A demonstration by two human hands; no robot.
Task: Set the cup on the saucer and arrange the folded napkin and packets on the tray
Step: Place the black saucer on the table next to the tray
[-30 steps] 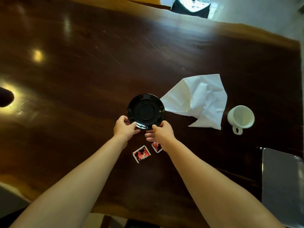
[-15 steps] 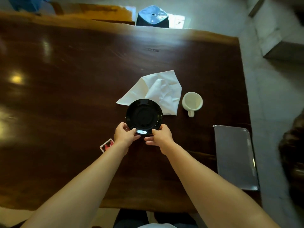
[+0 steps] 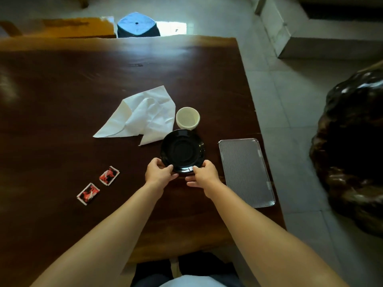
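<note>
A black saucer [image 3: 182, 151] is held over the dark wooden table by both hands. My left hand [image 3: 158, 172] grips its near left rim and my right hand [image 3: 204, 175] pinches its near right rim. Just beyond the saucer stands the white cup [image 3: 187, 118], its near side partly hidden by the saucer. A loosely crumpled white napkin [image 3: 145, 114] lies to the left of the cup. Two red packets [image 3: 109, 175] [image 3: 88, 193] lie on the table left of my left arm. A grey ribbed tray [image 3: 245, 170] sits right of the saucer near the table's right edge.
The table [image 3: 72, 100] ends just right of the tray, with tiled floor beyond. A dark glossy carved object [image 3: 352, 152] stands on the floor at the right. A blue stool [image 3: 136, 24] is behind the far table edge.
Both hands have carried the saucer to the right, from beside the packets, past the napkin, to in front of the cup and next to the tray. The packets now lie well left.
</note>
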